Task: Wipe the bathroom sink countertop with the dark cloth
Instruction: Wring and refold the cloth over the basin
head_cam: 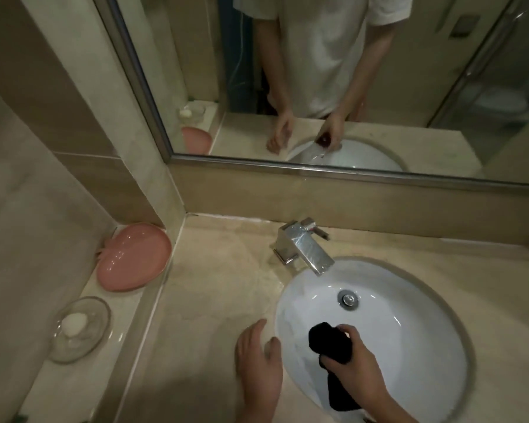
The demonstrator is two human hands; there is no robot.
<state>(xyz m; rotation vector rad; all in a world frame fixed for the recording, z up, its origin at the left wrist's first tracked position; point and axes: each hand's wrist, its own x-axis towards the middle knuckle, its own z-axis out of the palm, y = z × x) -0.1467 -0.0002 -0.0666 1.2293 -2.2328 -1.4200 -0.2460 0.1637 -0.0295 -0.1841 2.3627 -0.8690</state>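
Observation:
The beige marble countertop [214, 288] surrounds a white oval sink [409, 319]. My right hand [353, 360] is shut on the dark cloth [330, 343] and holds it above the near left part of the basin. One end of the cloth bulges out past my fingers and the other hangs below my wrist. My left hand [258, 361] lies flat on the countertop at the sink's left rim, fingers apart and holding nothing. The counter between the tap and my left hand looks wet.
A chrome faucet [304, 247] stands behind the sink, its spout over the basin. On a raised ledge at the left sit a pink dish [133, 257] and a glass soap dish [81, 328] with white soap. A mirror [318, 80] covers the back wall.

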